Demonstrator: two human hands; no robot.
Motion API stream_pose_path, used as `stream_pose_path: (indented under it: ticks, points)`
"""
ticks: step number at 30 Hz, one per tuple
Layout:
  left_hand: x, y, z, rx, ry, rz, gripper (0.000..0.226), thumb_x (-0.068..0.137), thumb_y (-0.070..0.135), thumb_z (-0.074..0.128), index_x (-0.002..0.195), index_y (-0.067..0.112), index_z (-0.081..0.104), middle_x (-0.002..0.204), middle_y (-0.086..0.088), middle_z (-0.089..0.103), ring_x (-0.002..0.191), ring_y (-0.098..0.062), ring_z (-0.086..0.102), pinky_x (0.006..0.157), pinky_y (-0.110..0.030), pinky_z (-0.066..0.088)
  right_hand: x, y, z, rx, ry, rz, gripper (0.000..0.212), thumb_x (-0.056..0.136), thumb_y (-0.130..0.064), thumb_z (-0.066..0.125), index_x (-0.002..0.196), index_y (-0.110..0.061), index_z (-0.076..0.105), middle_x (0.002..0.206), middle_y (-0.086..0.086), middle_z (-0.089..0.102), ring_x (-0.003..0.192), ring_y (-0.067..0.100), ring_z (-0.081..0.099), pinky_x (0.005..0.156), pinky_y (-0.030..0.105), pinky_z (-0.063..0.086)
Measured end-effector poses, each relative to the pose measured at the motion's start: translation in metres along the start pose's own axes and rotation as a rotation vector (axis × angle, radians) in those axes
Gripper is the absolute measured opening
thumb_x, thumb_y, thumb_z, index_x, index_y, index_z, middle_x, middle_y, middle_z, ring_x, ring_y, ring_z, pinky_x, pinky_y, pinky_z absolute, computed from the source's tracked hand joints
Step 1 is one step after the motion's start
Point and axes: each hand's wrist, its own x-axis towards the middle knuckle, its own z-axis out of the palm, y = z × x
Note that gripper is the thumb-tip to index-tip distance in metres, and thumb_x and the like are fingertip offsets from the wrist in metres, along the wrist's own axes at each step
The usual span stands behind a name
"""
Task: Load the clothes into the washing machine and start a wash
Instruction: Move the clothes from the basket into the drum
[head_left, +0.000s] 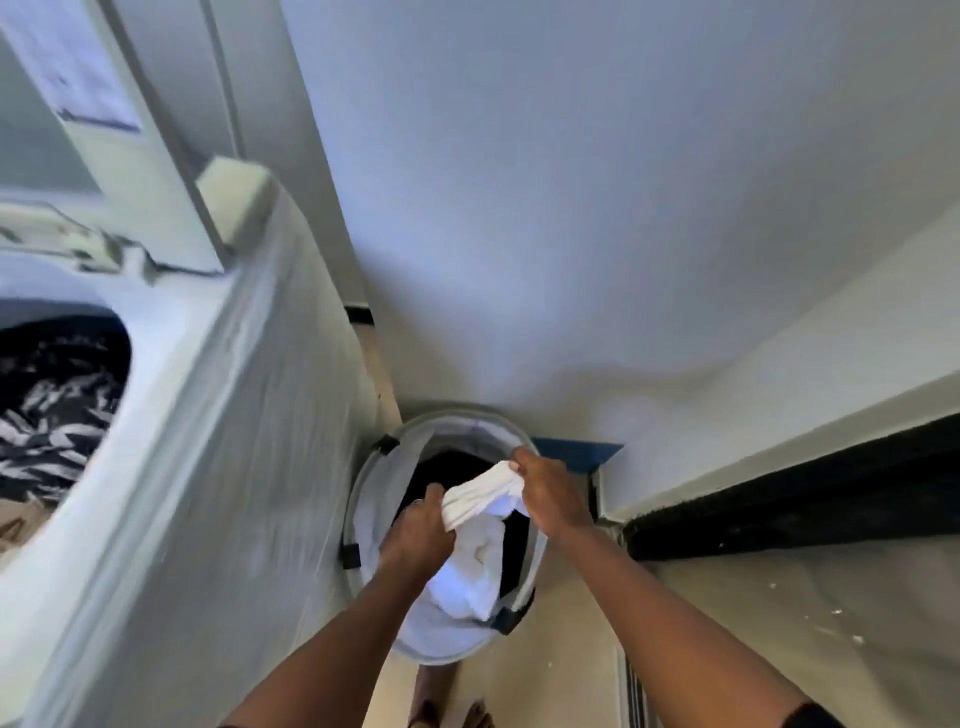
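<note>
White wall corner, hamper (363, 499) at lower centre. My left hand (421, 530) and right hand (545, 488), fingers curled, pinch white cloth (483, 493): soft, light, I judge bunching best.

We find the round white mesh hamper (457, 413) standing between the white washing machine's (223, 441) tall side and the white wall (571, 234); only its upward mouth gives us entry.

Light: soft, bluish, fairly bright | Blur: washing machine (208, 441) left of the left hand (418, 535) smeared | Edges: wide-angle bending | Shadows: faint
</note>
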Motion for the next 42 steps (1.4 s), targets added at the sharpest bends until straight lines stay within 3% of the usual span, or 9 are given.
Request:
stream_pose_path:
  ticks: [3,7,10,14,18,21,27,37,42]
  points:
    - [-0.018,0.014,-0.046,0.016,0.126,0.107,0.038,0.085,0.008,0.044,0.122,0.012,0.043,0.114,-0.012,0.054,0.106,-0.032,0.054,0.078,-0.039,0.043,-0.014,-0.032,-0.059,-0.246,0.042,-0.188,0.025,0.081,-0.014,0.047,0.099,-0.017,0.064,0.1,0.012,0.071,0.095,0.033,0.064,0.075,0.034,0.046]
    - [-0.036,0.023,-0.1,-0.092,0.249,0.321,0.027,0.074,0.019,0.037,0.101,0.019,0.043,0.078,-0.005,0.06,0.069,-0.018,0.057,0.048,-0.027,0.042,-0.036,-0.082,-0.124,-0.437,0.32,-0.312,0.011,0.052,-0.015,0.057,0.061,-0.022,0.06,0.045,0.001,0.061,0.042,0.022,0.06,0.042,0.019,0.04]
    - [-0.047,0.037,-0.145,-0.038,0.363,0.494,0.028,0.084,0.018,0.044,0.111,0.017,0.047,0.09,0.0,0.06,0.079,-0.013,0.051,0.058,-0.02,0.041,-0.054,-0.12,-0.168,-0.513,0.53,-0.373,0.009,0.052,-0.016,0.061,0.056,-0.024,0.058,0.038,-0.003,0.056,0.033,0.015,0.053,0.035,0.015,0.034]
    - [-0.068,0.064,-0.215,-0.08,0.352,0.432,0.045,0.086,0.017,0.035,0.128,0.012,0.049,0.122,-0.009,0.055,0.108,-0.03,0.056,0.087,-0.032,0.042,-0.073,-0.154,-0.222,-0.473,0.696,-0.416,0.008,0.063,-0.019,0.061,0.058,-0.02,0.055,0.043,-0.003,0.059,0.039,0.017,0.059,0.036,0.015,0.034]
    - [-0.091,0.071,-0.264,-0.071,0.482,0.321,0.037,0.081,0.004,0.041,0.111,0.019,0.058,0.109,-0.005,0.06,0.102,-0.029,0.059,0.076,-0.032,0.043,-0.099,-0.193,-0.284,-0.372,0.76,-0.397,0.048,0.082,-0.033,0.017,0.089,-0.02,0.062,0.089,0.0,0.073,0.086,0.024,0.069,0.062,0.027,0.049]
    - [-0.109,0.072,-0.295,-0.098,0.498,0.175,0.025,0.08,0.002,0.045,0.078,0.027,0.049,0.085,-0.003,0.06,0.092,-0.029,0.06,0.064,-0.028,0.037,-0.119,-0.221,-0.33,-0.288,0.763,-0.341,0.041,0.087,-0.023,0.024,0.106,-0.018,0.06,0.109,0.006,0.069,0.103,0.031,0.063,0.077,0.033,0.049]
    - [-0.125,0.061,-0.335,-0.135,0.522,0.069,0.02,0.093,0.01,0.041,0.097,0.007,0.061,0.105,-0.021,0.065,0.101,-0.036,0.058,0.076,-0.034,0.043,-0.142,-0.251,-0.374,-0.022,0.867,-0.323,0.03,0.084,0.006,0.043,0.105,-0.005,0.061,0.112,0.016,0.067,0.104,0.04,0.06,0.082,0.037,0.048]
    - [-0.187,0.091,-0.42,-0.663,0.896,0.153,0.03,0.087,-0.003,0.037,0.106,-0.004,0.06,0.111,-0.027,0.062,0.106,-0.04,0.056,0.085,-0.037,0.041,-0.154,-0.306,-0.402,0.587,0.889,-0.365,0.031,0.091,-0.016,0.051,0.086,0.014,0.057,0.081,0.023,0.059,0.089,0.045,0.059,0.08,0.06,0.05]
    - [-0.225,0.1,-0.477,-0.869,1.037,0.223,0.039,0.087,0.0,0.034,0.113,0.007,0.063,0.119,-0.017,0.062,0.114,-0.033,0.054,0.095,-0.036,0.039,-0.178,-0.369,-0.403,0.604,0.884,-0.469,0.026,0.093,-0.014,0.049,0.095,0.01,0.061,0.098,0.026,0.064,0.099,0.037,0.059,0.085,0.045,0.05]
